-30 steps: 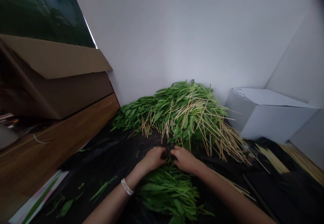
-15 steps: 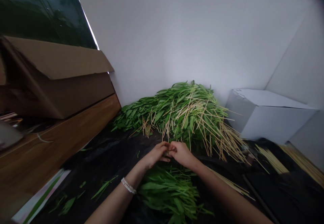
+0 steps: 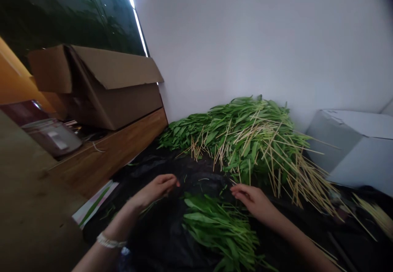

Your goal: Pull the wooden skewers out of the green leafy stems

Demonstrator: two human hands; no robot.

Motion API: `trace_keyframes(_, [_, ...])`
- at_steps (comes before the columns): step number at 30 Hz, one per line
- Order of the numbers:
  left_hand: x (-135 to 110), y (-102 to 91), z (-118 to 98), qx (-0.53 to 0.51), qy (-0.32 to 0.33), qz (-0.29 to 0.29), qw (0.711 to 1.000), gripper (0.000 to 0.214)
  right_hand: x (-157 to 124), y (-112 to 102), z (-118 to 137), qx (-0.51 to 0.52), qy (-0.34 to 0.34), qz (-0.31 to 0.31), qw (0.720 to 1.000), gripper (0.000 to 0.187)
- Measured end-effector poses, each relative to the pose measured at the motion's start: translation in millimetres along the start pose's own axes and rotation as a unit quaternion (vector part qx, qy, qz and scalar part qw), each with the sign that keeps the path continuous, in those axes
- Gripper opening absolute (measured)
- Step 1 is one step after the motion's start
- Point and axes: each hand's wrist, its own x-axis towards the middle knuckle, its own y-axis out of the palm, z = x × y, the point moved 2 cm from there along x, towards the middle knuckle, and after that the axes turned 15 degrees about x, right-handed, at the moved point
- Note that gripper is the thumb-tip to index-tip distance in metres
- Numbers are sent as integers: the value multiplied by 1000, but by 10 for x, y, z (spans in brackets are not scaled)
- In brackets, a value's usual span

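My left hand (image 3: 160, 187), a pale beaded bracelet (image 3: 110, 241) on its wrist, hovers over the black sheet with its fingers curled together. Whatever it holds, if anything, is hidden. To the right, my right hand (image 3: 251, 198) has thumb and forefinger drawn together in a pinch; what lies between them is too small to make out. Between and below the hands lies a loose bunch of long green leafy stems (image 3: 219, 227), touched by neither hand. Behind my right hand rises a large heap of leafy greens (image 3: 215, 128) with many thin wooden sticks (image 3: 276, 161) in it.
Black plastic sheeting (image 3: 166, 239) covers the work surface. An open cardboard box (image 3: 123, 100) stands on a wooden ledge (image 3: 132, 137) at the left. At the right are a white box (image 3: 365, 153) and more pale sticks (image 3: 373, 212). A white wall (image 3: 245, 38) closes off the back.
My hands were together at the fingertips above the bunch; now they are well apart, left hand to the left and right hand to the right. The view has turned left.
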Motion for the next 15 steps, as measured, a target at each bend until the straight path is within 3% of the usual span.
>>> trace_keyframes(2, [-205, -257, 218, 122, -13, -51, 991, 45, -115, -82, -55, -16, 28, 3, 999, 25])
trace_keyframes(4, [-337, -369, 443, 228, -25, -90, 969, 41, -183, -122, -97, -26, 42, 10, 999, 27])
trace_keyframes(8, [-380, -287, 767, 352, -91, -94, 927, 32, -203, -94, -100, -40, 40, 19, 998, 30])
trace_keyframes(12, [-445, -320, 737, 360, -78, -97, 925, 26, -217, -63, -47, -63, 31, 16, 997, 31])
trace_keyframes(15, [-761, -539, 656, 323, -69, -47, 943, 29, -271, -124, -55, -80, 25, 5, 996, 31])
